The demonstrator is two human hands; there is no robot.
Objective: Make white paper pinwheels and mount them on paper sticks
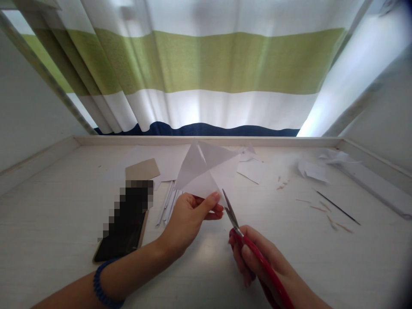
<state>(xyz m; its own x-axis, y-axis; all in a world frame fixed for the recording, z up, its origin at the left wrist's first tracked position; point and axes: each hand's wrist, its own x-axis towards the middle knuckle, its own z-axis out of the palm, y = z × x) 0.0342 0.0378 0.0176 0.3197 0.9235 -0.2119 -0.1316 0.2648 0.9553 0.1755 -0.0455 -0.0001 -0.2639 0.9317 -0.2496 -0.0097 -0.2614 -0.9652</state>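
Observation:
A white sheet of paper [209, 165] with diagonal creases is pinched at its near corner by my left hand [196, 212], thumb on top. My right hand [254, 253] grips red-handled scissors [237, 227], whose blades are parted and point up and away from me. The blade tips are beside the paper's near right corner, close to my left fingertips; whether they touch the paper I cannot tell. Under and behind the held sheet lie thin rolled paper sticks [166, 204], partly hidden by my left hand.
To the left are a dark phone [124, 227] and a brown card [142, 168]. Paper pieces [250, 169] lie behind the scissors. On the right are a thin black stick [337, 208], several small wooden bits [318, 209] and paper scraps [312, 169]. A raised ledge [206, 140] and curtain [225, 64] bound the back.

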